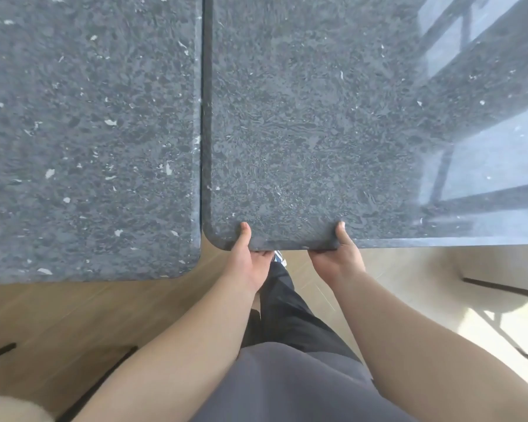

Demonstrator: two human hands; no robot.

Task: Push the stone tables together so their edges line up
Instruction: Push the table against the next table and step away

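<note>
Wood floor [73,315] below. Left hand [247,263] and right hand [337,260] clamp right counter [317,132] edge (thumbs on top) for leverage; left counter [89,132] sits nearer, edges offset.

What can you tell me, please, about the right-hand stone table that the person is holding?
The right stone table has a dark grey, speckled, polished top with a rounded near-left corner and a thick edge; its right part reflects a window. Its near edge sits farther from the person than the left stone table's, with a narrow gap between them. The left hand and right hand grip its near edge, thumbs on top, fingers underneath.
</note>
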